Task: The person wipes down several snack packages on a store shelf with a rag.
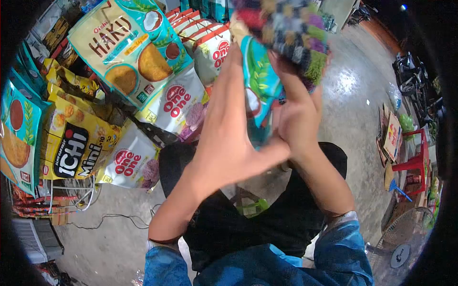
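My left hand (222,138) reaches up along the left side of a teal snack bag (260,71) with green leaves and a coconut printed on it. Its fingers are on the bag's edge and its thumb points across toward my right wrist. My right hand (296,112) is at the bag's right side, its fingers gripping a multicoloured checkered cloth (291,33). The cloth covers the upper part of the bag and hides some fingertips. Both hands are raised above my lap, and the cloth is slightly blurred.
At left, a rack holds Haku bags (129,52), One One bags (179,102) and a yellow Ichi bag (71,138). A red stool (415,159), a fan (400,255) and a motorbike (408,78) stand at right. A black cable (107,221) crosses the floor.
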`<state>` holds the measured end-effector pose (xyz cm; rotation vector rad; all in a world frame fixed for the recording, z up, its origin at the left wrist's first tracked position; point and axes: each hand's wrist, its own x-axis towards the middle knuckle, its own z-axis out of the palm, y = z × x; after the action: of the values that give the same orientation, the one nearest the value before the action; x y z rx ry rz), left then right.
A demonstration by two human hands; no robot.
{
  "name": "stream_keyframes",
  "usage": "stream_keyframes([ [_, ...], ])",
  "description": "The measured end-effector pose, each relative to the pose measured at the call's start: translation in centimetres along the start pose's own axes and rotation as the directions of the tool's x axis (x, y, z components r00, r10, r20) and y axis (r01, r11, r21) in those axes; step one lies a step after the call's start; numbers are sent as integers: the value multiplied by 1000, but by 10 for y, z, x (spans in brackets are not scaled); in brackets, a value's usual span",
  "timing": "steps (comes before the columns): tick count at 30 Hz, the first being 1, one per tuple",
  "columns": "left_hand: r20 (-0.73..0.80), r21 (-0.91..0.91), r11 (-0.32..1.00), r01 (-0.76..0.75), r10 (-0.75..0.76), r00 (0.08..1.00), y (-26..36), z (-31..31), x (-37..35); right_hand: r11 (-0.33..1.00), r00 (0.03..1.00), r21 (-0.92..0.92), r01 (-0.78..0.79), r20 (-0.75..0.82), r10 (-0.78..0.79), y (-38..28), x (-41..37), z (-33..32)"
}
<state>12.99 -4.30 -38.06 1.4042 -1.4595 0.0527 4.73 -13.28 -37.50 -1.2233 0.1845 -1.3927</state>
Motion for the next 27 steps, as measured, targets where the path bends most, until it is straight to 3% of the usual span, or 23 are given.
stream_keyframes([
  [1,-20,18,1000,-21,21,1000,-5,2,4,985,994,-157,-72,66,83,6,0,-18],
  [3,30,-365,895,256,-263,964,-19,4,14,940,975,-314,-133,126,181,7,5,-23],
  [5,68,-449,812,373,-386,920,-44,14,19,971,928,-211,-112,327,178,0,18,-13],
  [7,51,-451,798,400,-424,904,-59,26,10,983,898,-159,-94,413,153,4,31,-9],
  [8,50,-455,786,418,-446,893,-60,30,8,872,873,-441,210,486,35,10,35,-11],
  [9,49,-460,773,436,-468,882,-61,34,6,602,811,-635,483,584,-35,14,38,-13],
  [10,-38,-447,825,346,-404,914,-61,37,5,594,816,-645,481,577,-35,16,38,-16],
  [12,-192,-140,982,129,-154,969,-85,49,-7,362,754,-675,643,642,-140,21,41,-20],
  [13,-263,37,999,36,-25,965,-97,55,-14,362,753,-676,642,644,-133,23,44,-23],
  [14,-146,-18,989,145,-147,978,-107,56,-20,353,763,-694,627,638,-101,24,47,-26],
  [17,-88,50,996,68,-63,994,-104,45,-17,390,787,-705,593,610,-94,52,71,-55],
  [18,-86,-395,881,263,-320,943,-92,45,-8,657,842,-599,457,529,-103,64,81,-62],
  [19,30,-750,546,374,-536,844,-83,46,-2,860,894,-425,282,442,-75,74,84,-69],
  [20,79,-769,470,434,-603,794,-78,46,-1,904,919,-400,154,395,18,70,85,-61],
  [21,89,-766,464,445,-609,788,-81,48,-3,904,922,-404,143,386,27,68,83,-57],
  [22,103,-758,487,435,-569,816,-86,50,-5,826,908,-540,162,409,89,65,79,-54],
  [24,127,-833,370,411,-595,793,-93,51,-8,559,832,-712,425,551,69,56,61,-36],
  [26,171,-920,165,356,-648,742,-103,52,-14,414,679,-639,648,731,67,33,25,-17],
  [27,71,-940,217,263,-630,773,-89,57,-17,480,608,-576,661,787,105,24,16,-13],
])
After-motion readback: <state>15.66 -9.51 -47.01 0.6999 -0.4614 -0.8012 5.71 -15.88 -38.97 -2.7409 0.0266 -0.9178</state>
